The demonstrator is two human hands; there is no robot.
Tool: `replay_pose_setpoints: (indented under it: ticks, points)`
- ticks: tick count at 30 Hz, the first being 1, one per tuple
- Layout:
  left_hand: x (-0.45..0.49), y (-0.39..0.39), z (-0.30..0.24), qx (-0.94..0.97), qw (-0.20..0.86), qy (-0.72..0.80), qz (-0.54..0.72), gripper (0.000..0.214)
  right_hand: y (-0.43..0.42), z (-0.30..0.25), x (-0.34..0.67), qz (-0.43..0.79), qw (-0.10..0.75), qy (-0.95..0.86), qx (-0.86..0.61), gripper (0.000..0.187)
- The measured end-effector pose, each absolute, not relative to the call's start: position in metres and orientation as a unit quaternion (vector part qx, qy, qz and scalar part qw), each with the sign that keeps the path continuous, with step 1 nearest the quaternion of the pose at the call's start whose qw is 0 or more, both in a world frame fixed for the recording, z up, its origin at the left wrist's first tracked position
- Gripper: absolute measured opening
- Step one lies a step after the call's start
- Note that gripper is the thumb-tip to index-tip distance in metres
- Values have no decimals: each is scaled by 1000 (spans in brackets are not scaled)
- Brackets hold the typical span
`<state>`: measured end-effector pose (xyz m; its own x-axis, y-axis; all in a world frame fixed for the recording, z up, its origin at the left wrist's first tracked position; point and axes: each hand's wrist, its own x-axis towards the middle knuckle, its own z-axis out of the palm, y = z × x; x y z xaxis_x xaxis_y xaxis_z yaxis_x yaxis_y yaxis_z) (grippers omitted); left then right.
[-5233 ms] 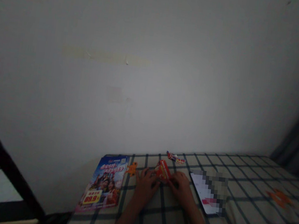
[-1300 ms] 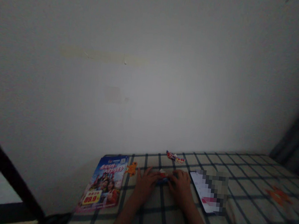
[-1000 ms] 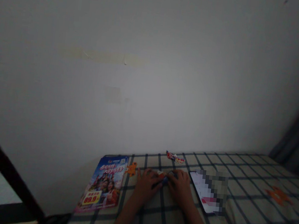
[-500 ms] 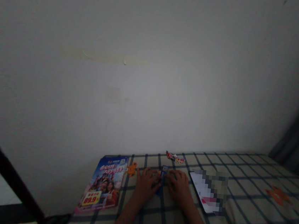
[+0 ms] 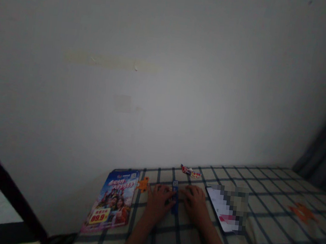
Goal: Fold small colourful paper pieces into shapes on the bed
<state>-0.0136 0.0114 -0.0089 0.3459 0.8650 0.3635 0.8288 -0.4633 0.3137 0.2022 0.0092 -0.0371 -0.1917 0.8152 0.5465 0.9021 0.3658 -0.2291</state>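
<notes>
Between my hands, on the checked cloth, lies a narrow blue strip of folded printed paper. My left hand has its fingertips and thumb closed on the strip's left side; the exact grip is hard to see in the dim light. To the right of the strip, my right hand rests low over the cloth, fingers curved and apart. A small gap separates its fingertips from the paper, and nothing shows in it.
A stack of printed flyers lies at the left, beside an orange paper cutout. A folded colourful paper piece is near the wall. A phone lies right of my right hand; another orange cutout lies further right.
My right fingers have come away from the blue strip, slightly to the right. The strip now lies flatter and a little further left, by my left fingers.
</notes>
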Motion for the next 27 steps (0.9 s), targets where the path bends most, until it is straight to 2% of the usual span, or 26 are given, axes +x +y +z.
replay_pose_setpoints:
  ticks: [16,27]
  points:
    - [-16,12,-1,815,76,526,232,31,10,-39,203,-58,316,-763,-561,42]
    - [-17,11,4,821,85,520,221,31,6,-31,199,-23,267,-782,-563,42]
